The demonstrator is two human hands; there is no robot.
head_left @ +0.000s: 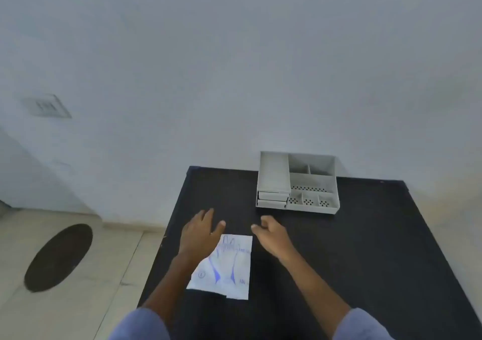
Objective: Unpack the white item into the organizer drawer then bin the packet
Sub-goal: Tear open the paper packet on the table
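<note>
A black counter fills the lower right of the frame, set against a pale wall. A white packet with a blue glove drawing lies flat on the counter at lower centre, sealed as far as can be seen; the white item itself is not visible.

The left hand hovers over the packet's upper left corner, fingers spread and pointing toward the top of the frame, the grip wide and holding nothing. The forearm crosses the packet's left edge. Whether the palm touches the packet cannot be told.

The right hand sits just right of the packet's upper right corner, fingers loosely curled, thumb and forefinger apart, the grip empty. It does not touch the packet.

A grey organizer stands at the counter's far edge, right of centre, against the wall. Its drawers are stacked at its left side and appear closed. Open compartments with perforated floors lie at its right.

A dark oval bin sits on the tiled floor at lower left. Blue sleeves show at the bottom edge.
</note>
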